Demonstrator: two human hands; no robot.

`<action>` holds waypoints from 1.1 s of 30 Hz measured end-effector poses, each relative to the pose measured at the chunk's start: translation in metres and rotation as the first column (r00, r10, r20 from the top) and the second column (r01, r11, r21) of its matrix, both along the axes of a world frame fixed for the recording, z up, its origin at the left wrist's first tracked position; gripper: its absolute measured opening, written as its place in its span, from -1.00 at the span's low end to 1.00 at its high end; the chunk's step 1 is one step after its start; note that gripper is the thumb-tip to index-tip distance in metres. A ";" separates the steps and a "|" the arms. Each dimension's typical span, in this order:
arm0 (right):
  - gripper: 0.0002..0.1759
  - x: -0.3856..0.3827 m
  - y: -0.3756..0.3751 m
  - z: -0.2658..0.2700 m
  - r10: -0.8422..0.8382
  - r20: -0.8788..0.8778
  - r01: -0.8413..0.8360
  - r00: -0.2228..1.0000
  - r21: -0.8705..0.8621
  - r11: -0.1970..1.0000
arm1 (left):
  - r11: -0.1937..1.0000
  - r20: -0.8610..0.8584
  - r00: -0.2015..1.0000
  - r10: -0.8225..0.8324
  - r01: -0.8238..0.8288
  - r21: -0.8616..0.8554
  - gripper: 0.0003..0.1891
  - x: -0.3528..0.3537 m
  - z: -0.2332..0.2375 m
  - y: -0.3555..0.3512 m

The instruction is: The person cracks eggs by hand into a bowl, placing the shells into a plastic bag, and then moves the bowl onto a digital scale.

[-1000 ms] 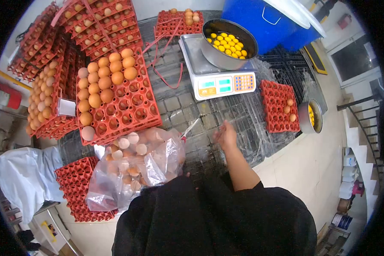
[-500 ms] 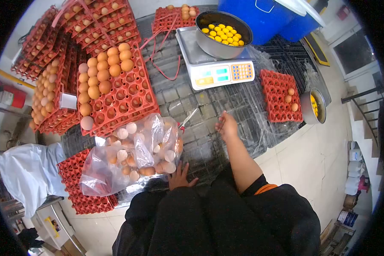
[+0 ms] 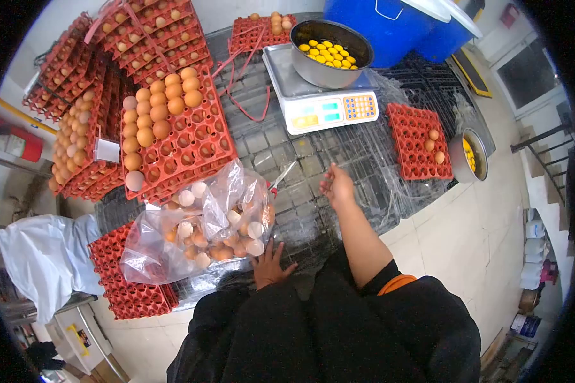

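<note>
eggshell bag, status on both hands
Left hand flat beside eggshell bag. Right hand raised over wire table, grip unclear. Red-handled tool lies between them.

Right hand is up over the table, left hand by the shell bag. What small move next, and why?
Likely the right hand reaches to the red tray for one of its whole eggs: that hand looks empty, and the left hand only lies by the bag of shells.
</note>
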State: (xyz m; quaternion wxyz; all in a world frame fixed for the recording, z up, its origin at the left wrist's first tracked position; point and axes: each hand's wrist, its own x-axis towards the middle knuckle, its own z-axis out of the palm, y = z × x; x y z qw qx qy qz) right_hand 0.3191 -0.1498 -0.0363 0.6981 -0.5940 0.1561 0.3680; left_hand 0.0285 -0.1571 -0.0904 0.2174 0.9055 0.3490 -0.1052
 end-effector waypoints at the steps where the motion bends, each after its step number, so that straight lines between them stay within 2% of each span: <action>1: -0.73 0.001 0.001 -0.001 -0.006 0.000 0.006 1.000 -0.004 1.000 | 1.000 -0.004 1.000 0.002 -0.002 -0.008 -0.18 0.001 0.001 0.000; 5: -0.73 0.001 0.003 -0.006 -0.004 -0.007 0.003 1.000 -0.014 1.000 | 1.000 -0.033 0.999 -0.007 0.007 -0.012 -0.19 0.003 0.008 0.001; 11: -0.69 0.002 0.009 -0.013 0.004 0.043 -0.003 0.999 -0.028 1.000 | 1.000 0.139 0.990 0.005 -0.007 0.013 -0.17 -0.003 -0.004 0.002; 14: -0.60 0.011 0.023 0.016 -0.196 0.014 0.195 0.980 0.046 0.980 | 0.993 -0.064 0.998 0.004 -0.012 -0.120 -0.20 0.004 0.014 0.008; 16: -0.52 0.049 0.035 0.032 -0.191 0.115 0.177 0.975 0.125 0.976 | 0.993 -0.057 0.998 -0.002 -0.005 -0.116 -0.20 0.004 0.013 0.009; 18: -0.46 0.098 0.062 0.070 -0.163 0.338 0.162 0.927 0.033 0.986 | 0.996 -0.027 1.000 0.010 -0.012 -0.084 -0.20 0.002 0.009 0.008; 19: -0.27 0.128 0.082 0.086 -0.225 0.357 0.216 0.907 0.066 0.974 | 0.998 -0.002 1.000 0.015 -0.015 -0.057 -0.20 0.001 0.007 0.006; 20: -0.19 0.157 0.089 0.100 -0.085 0.426 0.149 0.901 -0.118 0.982 | 0.999 0.019 1.000 0.015 -0.014 -0.035 -0.20 0.000 0.005 0.004; 23: -0.09 0.206 0.118 0.129 0.082 0.406 0.030 0.910 -0.262 0.965 | 0.998 0.163 0.985 0.056 -0.056 -0.006 -0.16 -0.002 -0.004 -0.001; 24: -0.04 0.214 0.124 0.132 0.143 0.378 -0.019 0.914 -0.314 0.949 | 0.999 0.148 0.988 0.045 -0.046 0.007 -0.16 -0.002 -0.003 -0.001; 25: -0.16 0.207 0.131 0.140 0.188 0.356 -0.036 0.915 -0.391 0.919 | 0.999 0.134 0.990 0.035 -0.038 0.020 -0.16 -0.002 -0.001 0.000; 28: -0.36 0.245 0.143 0.098 0.124 0.324 -0.035 0.938 -0.267 0.963 | 0.999 0.127 0.991 0.028 -0.032 0.027 -0.16 0.000 0.005 0.003; 29: -0.53 0.228 0.148 0.116 0.060 0.286 -0.022 0.956 -0.133 0.991 | 0.999 0.123 0.992 0.027 -0.030 0.022 -0.16 -0.002 0.005 0.003; 32: -0.54 0.238 0.160 0.095 -0.260 0.235 0.259 0.937 0.035 0.965 | 0.999 0.192 0.981 0.029 -0.033 0.017 -0.15 -0.006 -0.001 0.002; 33: -0.52 0.230 0.158 0.101 -0.309 0.168 0.304 0.936 0.054 0.951 | 1.000 0.188 0.982 0.027 -0.029 0.009 -0.15 -0.007 -0.002 0.002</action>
